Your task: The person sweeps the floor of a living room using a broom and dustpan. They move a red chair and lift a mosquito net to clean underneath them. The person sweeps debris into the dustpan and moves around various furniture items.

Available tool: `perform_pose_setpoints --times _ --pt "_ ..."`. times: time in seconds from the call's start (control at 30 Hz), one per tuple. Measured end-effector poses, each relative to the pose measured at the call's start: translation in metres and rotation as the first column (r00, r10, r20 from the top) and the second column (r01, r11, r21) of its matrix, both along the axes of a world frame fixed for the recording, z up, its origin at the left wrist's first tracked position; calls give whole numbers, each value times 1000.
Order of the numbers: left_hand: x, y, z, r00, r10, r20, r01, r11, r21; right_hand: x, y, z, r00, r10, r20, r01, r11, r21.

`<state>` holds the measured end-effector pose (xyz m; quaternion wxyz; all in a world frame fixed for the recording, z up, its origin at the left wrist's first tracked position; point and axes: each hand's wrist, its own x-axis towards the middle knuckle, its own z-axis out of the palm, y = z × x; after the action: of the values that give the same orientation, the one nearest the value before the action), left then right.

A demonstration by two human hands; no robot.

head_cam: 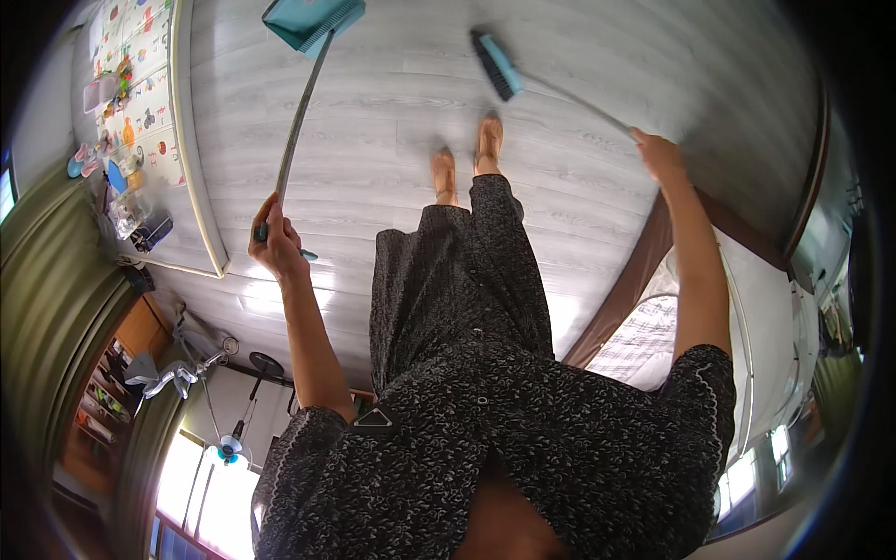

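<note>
My left hand (278, 241) is closed around the upper end of a long grey handle, which runs out to a teal dustpan (308, 24) with a comb-like toothed edge at the top of the view. In my right hand (658, 155) is the thin pole of a broom (498, 64). Its head is teal with dark bristles and sits on its side in the picture, a little beyond my feet. The dustpan and the broom head are well apart. The far part of the dustpan is cut off by the frame's edge.
Grey wood-look flooring (413, 84) spreads around my feet. To the left is a pale-edged play mat (150, 91) bearing toys and small items. A bed tent with a brown border (623, 280) stands at right. Green curtains (56, 280) and a standing fan (227, 451) are behind left.
</note>
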<state>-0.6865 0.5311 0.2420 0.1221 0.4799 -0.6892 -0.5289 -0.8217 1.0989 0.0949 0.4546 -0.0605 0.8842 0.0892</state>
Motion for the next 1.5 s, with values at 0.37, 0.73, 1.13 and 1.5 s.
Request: perform_pose_setpoints --times 0.37,0.73,1.13,1.5 --pt "-34 33 27 989 143 -24 -142 989 29 -2 54 -63 919 -237 -315 200 969 -144" --pt "-53 61 48 972 234 -30 -234 972 1 69 -209 -46 991 62 116 33 736 -676" --pt "-58 60 49 975 218 -42 -217 976 18 -56 -48 -70 994 83 73 -52 935 -350" --pt "-55 48 44 969 247 -31 -247 969 12 -118 153 -38 952 90 -293 -127 986 -109"
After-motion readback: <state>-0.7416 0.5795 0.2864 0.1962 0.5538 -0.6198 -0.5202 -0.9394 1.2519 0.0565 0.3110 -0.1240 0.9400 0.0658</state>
